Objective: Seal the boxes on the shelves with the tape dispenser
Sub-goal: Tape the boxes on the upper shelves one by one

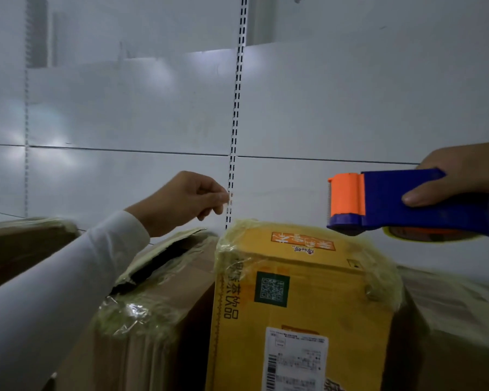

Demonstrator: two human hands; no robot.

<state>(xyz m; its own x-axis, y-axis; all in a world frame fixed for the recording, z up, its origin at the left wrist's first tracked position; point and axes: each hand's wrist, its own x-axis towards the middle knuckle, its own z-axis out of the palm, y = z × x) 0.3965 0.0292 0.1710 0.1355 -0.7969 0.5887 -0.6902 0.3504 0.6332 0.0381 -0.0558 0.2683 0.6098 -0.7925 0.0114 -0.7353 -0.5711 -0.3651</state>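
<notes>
A person's right hand [460, 176] grips a blue-and-orange tape dispenser [412, 206], held in the air just above the top rear of a yellow box [302, 300], not touching it. The left hand [181, 201], in a white sleeve [68, 277], is raised w/ fingers curled, thumb & fingertips pinched together; can't tell if it holds tape. The yellow box, wrapped in clear tape, stands btwn brown boxes; the left brown box [153, 292] has a gaping top flap. White shelf backing [124, 108] behind.
</notes>
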